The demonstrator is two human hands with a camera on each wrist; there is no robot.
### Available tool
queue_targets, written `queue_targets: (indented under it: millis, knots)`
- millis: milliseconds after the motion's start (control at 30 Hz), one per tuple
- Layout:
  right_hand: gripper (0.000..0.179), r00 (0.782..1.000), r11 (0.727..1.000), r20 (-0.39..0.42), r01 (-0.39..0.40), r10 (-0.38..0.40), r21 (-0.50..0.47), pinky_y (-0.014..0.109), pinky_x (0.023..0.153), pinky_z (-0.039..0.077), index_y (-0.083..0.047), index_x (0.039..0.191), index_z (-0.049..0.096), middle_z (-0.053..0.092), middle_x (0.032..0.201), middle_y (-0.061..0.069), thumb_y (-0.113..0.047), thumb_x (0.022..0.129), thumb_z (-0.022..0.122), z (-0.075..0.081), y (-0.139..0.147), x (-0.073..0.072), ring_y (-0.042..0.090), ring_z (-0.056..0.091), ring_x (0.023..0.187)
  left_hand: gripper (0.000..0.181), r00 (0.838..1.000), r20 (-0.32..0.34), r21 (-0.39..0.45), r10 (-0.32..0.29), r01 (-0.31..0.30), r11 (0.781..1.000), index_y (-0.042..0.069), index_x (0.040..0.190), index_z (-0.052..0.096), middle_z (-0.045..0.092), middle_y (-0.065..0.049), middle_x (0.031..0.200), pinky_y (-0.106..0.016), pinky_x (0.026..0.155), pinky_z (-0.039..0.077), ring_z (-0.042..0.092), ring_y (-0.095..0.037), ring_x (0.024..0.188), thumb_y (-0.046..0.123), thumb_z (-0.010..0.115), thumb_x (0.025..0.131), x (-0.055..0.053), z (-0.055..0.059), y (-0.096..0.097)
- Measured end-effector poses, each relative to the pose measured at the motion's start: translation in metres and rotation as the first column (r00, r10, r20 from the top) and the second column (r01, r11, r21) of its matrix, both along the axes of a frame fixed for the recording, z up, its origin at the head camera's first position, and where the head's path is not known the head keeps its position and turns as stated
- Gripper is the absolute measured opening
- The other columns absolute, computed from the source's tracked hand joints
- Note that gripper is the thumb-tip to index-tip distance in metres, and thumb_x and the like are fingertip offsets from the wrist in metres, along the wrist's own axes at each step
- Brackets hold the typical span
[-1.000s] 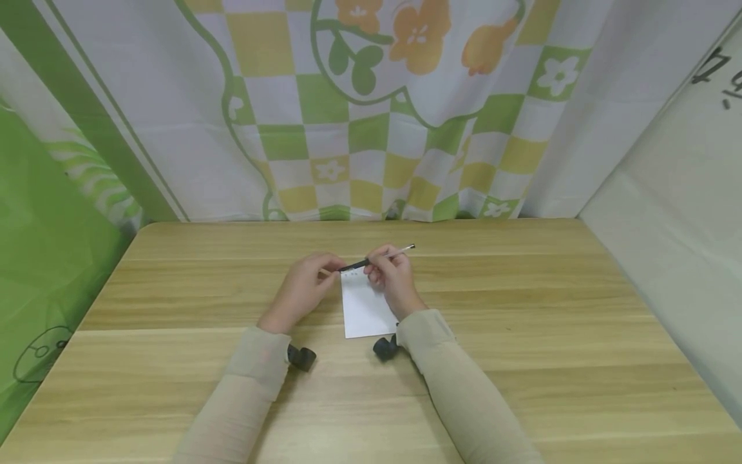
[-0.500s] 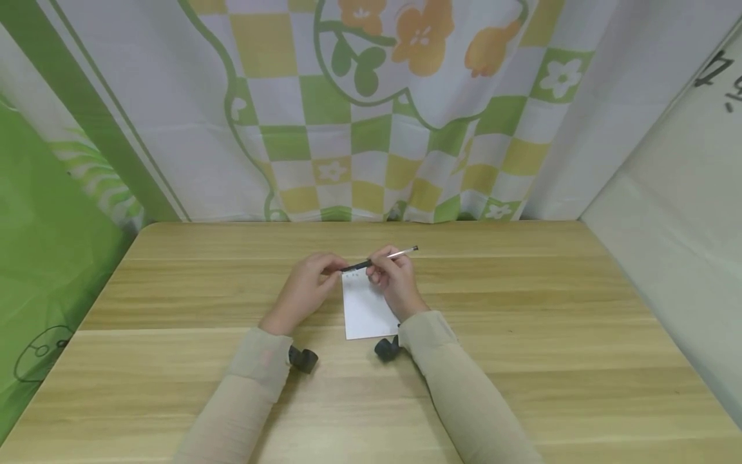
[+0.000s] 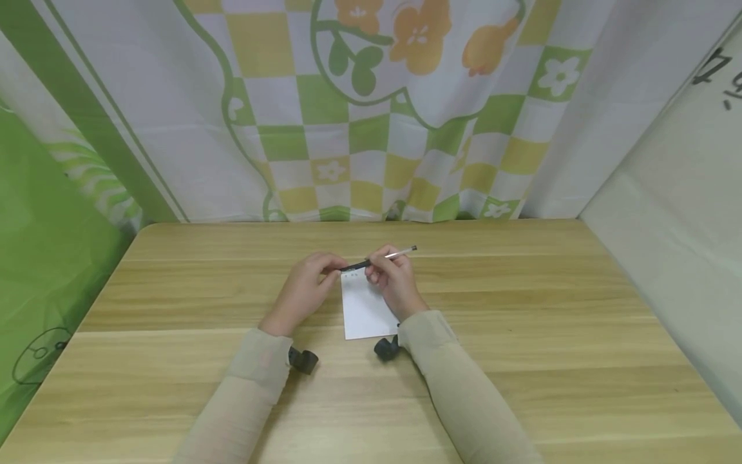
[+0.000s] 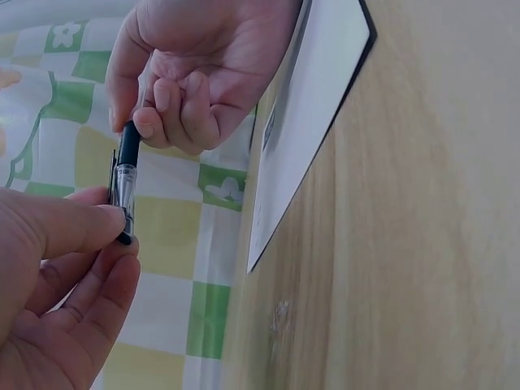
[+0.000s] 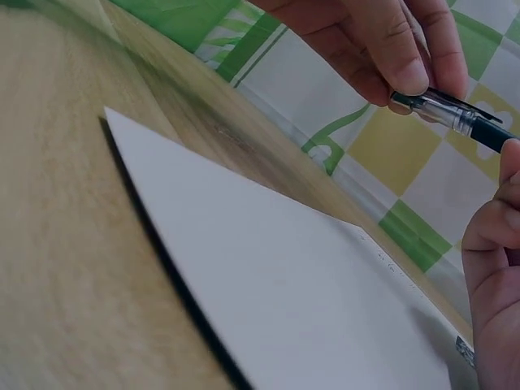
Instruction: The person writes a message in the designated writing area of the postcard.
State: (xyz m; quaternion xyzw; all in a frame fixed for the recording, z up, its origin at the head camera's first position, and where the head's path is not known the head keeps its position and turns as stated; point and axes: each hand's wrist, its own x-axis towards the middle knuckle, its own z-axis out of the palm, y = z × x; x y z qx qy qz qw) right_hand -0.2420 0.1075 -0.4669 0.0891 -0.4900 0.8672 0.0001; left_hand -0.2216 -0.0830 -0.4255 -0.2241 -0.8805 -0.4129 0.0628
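A pen (image 3: 402, 252) with a black grip and a clear barrel is held slantwise above the notepad's far edge. My right hand (image 3: 397, 281) pinches it at the grip section, thumb and fingers curled around it. Between the thumb and fingers of my left hand (image 3: 303, 289) is the clear pen cap (image 4: 125, 185) with its dark clip, seated over the pen's front end. Beneath lies a white notepad (image 3: 366, 309) with small marks along its top edge. In the right wrist view, the cap (image 5: 445, 112) sits against the black grip, and the pen's rear end is out of that frame.
A wood-grain table (image 3: 556, 309) bears the notepad. Behind it hangs a checked, flowered curtain (image 3: 371, 135). Green sheeting (image 3: 52, 245) stands at the left and a pale wall panel (image 3: 684, 193) at the right. Black wrist cameras (image 3: 304, 360) are strapped below both hands.
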Motion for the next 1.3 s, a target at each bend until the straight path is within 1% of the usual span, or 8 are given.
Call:
queue_targets:
  millis: [300, 467, 667, 833, 933, 1100, 1200, 1300]
  knots:
    - [0.016, 1.000, 0.999, 0.004, -0.002, 0.002, 0.047, 0.017, 0.057, 0.046, -0.008, 0.084, 0.064, 0.064, 0.071, 0.001, -0.001, 0.096, 0.056, -0.001, -0.004, 0.002, 0.008, 0.056, 0.062, 0.017, 0.999, -0.030, -0.022, 0.011, -0.012, 1.000, 0.002, 0.113, 0.072, 0.071, -0.013, 0.116, -0.044, 0.096, 0.055, 0.066, -0.029, 0.109, 0.001, 0.064, 0.097, -0.002, -0.001, -0.008]
    - [0.015, 1.000, 0.997, -0.006, -0.017, 0.017, 0.070, 0.018, 0.058, 0.048, -0.006, 0.090, 0.067, 0.066, 0.075, 0.003, -0.001, 0.096, 0.054, -0.001, -0.004, 0.002, 0.010, 0.057, 0.063, 0.017, 0.998, -0.064, -0.026, 0.022, -0.023, 0.999, 0.001, 0.113, 0.071, 0.071, -0.014, 0.116, -0.045, 0.096, 0.054, 0.065, -0.030, 0.110, 0.001, 0.064, 0.097, -0.003, -0.002, -0.013]
    - [0.022, 0.995, 0.996, -0.057, -0.078, 0.080, 0.041, 0.021, 0.065, 0.052, -0.001, 0.099, 0.069, 0.069, 0.084, 0.011, 0.006, 0.089, 0.050, -0.002, -0.001, 0.002, 0.013, 0.060, 0.070, 0.016, 0.994, -0.104, -0.013, 0.031, -0.033, 0.999, -0.001, 0.112, 0.070, 0.070, -0.017, 0.116, -0.045, 0.096, 0.055, 0.064, -0.033, 0.110, -0.001, 0.063, 0.097, -0.004, 0.001, -0.016]
    - [0.029, 0.983, 0.986, -0.083, -0.168, 0.167, -0.013, 0.023, 0.074, 0.055, -0.002, 0.101, 0.074, 0.071, 0.091, 0.012, 0.007, 0.095, 0.048, -0.001, 0.004, 0.000, 0.016, 0.064, 0.079, 0.016, 0.993, -0.117, 0.006, 0.035, -0.035, 0.999, -0.001, 0.112, 0.070, 0.070, -0.017, 0.116, -0.045, 0.097, 0.054, 0.064, -0.033, 0.111, -0.001, 0.062, 0.098, -0.005, 0.002, -0.018]
    - [0.034, 0.964, 0.963, -0.076, -0.260, 0.256, -0.063, 0.026, 0.076, 0.054, -0.004, 0.103, 0.076, 0.073, 0.093, 0.009, 0.004, 0.099, 0.044, -0.001, 0.008, -0.002, 0.018, 0.065, 0.083, 0.016, 0.990, -0.138, 0.019, 0.029, -0.026, 0.999, -0.002, 0.111, 0.070, 0.070, -0.017, 0.115, -0.045, 0.096, 0.055, 0.064, -0.033, 0.110, -0.001, 0.063, 0.097, -0.006, 0.002, -0.019]
    - [0.025, 0.908, 0.901, -0.068, -0.419, 0.414, -0.108, 0.028, 0.078, 0.053, -0.006, 0.104, 0.077, 0.075, 0.093, 0.007, -0.008, 0.100, 0.052, 0.003, 0.019, -0.008, 0.017, 0.066, 0.085, 0.015, 0.984, -0.180, 0.030, -0.004, 0.010, 1.000, -0.002, 0.110, 0.070, 0.071, -0.017, 0.112, -0.045, 0.094, 0.055, 0.065, -0.032, 0.106, -0.001, 0.064, 0.096, -0.008, 0.004, -0.019]
    - [0.020, 0.875, 0.871, -0.023, -0.484, 0.484, -0.089, 0.027, 0.078, 0.054, -0.006, 0.103, 0.077, 0.076, 0.093, 0.007, -0.018, 0.098, 0.061, 0.009, 0.027, -0.010, 0.016, 0.067, 0.083, 0.015, 0.980, -0.197, 0.025, -0.030, 0.036, 0.999, -0.001, 0.110, 0.071, 0.071, -0.015, 0.111, -0.044, 0.095, 0.055, 0.066, -0.030, 0.105, -0.001, 0.064, 0.096, -0.009, 0.005, -0.019]
    - [0.023, 0.843, 0.844, 0.027, -0.536, 0.537, -0.026, 0.025, 0.078, 0.053, -0.007, 0.106, 0.077, 0.076, 0.096, 0.007, -0.022, 0.099, 0.061, 0.017, 0.037, -0.009, 0.015, 0.067, 0.084, 0.015, 0.976, -0.211, 0.018, -0.055, 0.061, 0.998, 0.001, 0.109, 0.072, 0.072, -0.014, 0.110, -0.044, 0.096, 0.054, 0.066, -0.029, 0.104, -0.002, 0.064, 0.096, -0.010, 0.005, -0.019]
